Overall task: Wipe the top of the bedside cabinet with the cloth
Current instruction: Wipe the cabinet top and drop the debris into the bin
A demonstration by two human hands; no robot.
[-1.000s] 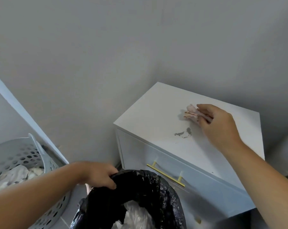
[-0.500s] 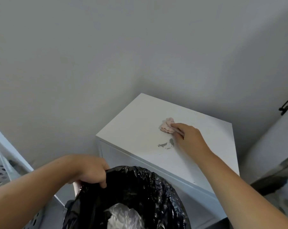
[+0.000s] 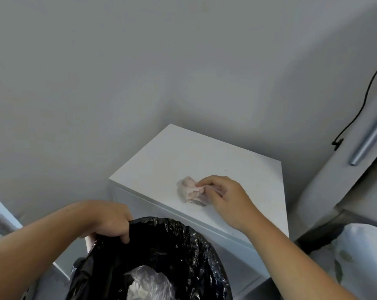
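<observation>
A white bedside cabinet [image 3: 205,156] stands in the corner of grey walls. On its top, near the front edge, my right hand [image 3: 228,198] pinches a small crumpled pink cloth [image 3: 189,190] and presses it flat on the surface. The cloth covers the spot where dark smudges lay. My left hand [image 3: 111,219] grips the rim of a bin lined with a black bag [image 3: 172,252], held just below the cabinet's front left corner. Crumpled clear plastic lies inside the bag.
A bed with a patterned cover [image 3: 356,256] and a grey headboard [image 3: 335,180] lies to the right of the cabinet. A black cable [image 3: 361,109] hangs down the wall above it. A pale frame edge [image 3: 1,215] shows at far left.
My right hand has dragged the cloth toward the front edge, over the dark smudges, which no longer show. The view has shifted right; the laundry basket has left the frame.
</observation>
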